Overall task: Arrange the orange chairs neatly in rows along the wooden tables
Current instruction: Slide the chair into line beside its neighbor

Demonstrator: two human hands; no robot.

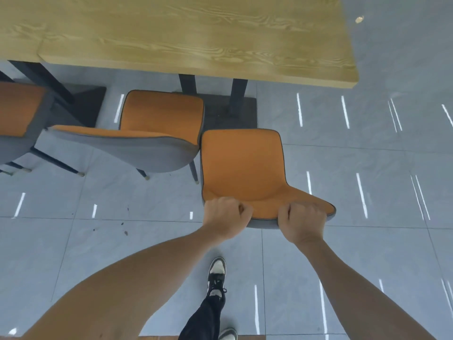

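- Both hands gripped the top edge of an orange chair's backrest (242, 168): the left hand (226, 217) curled near its left corner, the right hand (302, 222) toward the right.
- The chair stood on the tiled floor (367, 241), short of the wooden bench (171, 33), its seat just beside a neighbouring orange chair (157, 123) (already partly tucked under).
- A good move would likely be a straight, even push forward until the two backs lined up, without knocking the dark bench legs (236, 96).
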